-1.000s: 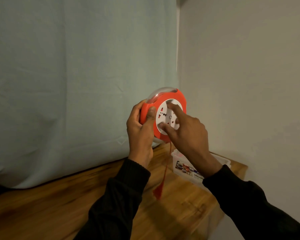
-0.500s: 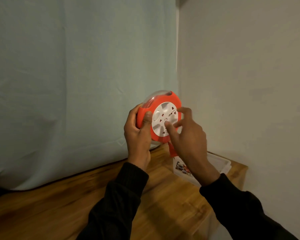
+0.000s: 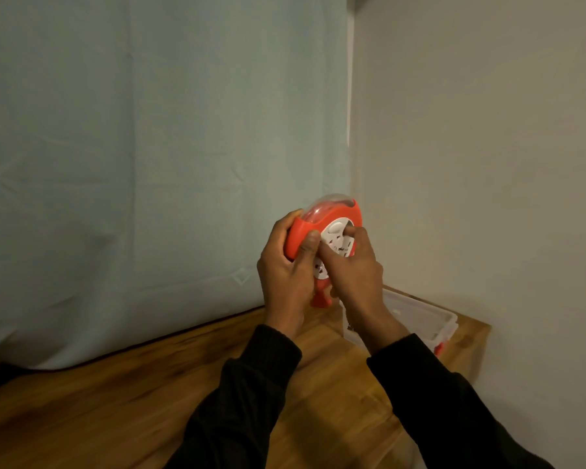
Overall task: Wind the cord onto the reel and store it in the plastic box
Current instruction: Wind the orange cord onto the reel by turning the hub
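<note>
A: How is the round orange plastic cord reel (image 3: pixel 301 236) gripped?

B: The left hand (image 3: pixel 286 275) holds its left rim, fingers curled behind the housing and the thumb laid over the front edge. The reel is upright in mid-air, above the far right part of the brown wooden table (image 3: pixel 115 401).

A: And the right hand (image 3: pixel 356 269)?

B: It covers the white socket disc (image 3: pixel 335 235) on the reel's front face. A fingertip is hooked into a recess near the disc's upper edge, and the remaining fingers are curled against the disc. The grip is pressed together, not spread.

A: Where is the cord?

B: An orange plug-like end (image 3: pixel 320 299) hangs just below the reel, between the two wrists. The wound part lies under the clear domed cover (image 3: pixel 322 204) at the reel's top, too blurred to trace.

A: What surrounds the reel?

B: A clear rectangular plastic box (image 3: pixel 430 319) stands open on the table's far right corner, below and behind the right forearm. Both arms wear black sleeves (image 3: pixel 251 384). A pale blue cloth (image 3: pixel 149 164) hangs behind the table; a beige wall (image 3: pixel 487 164) closes the right side.
</note>
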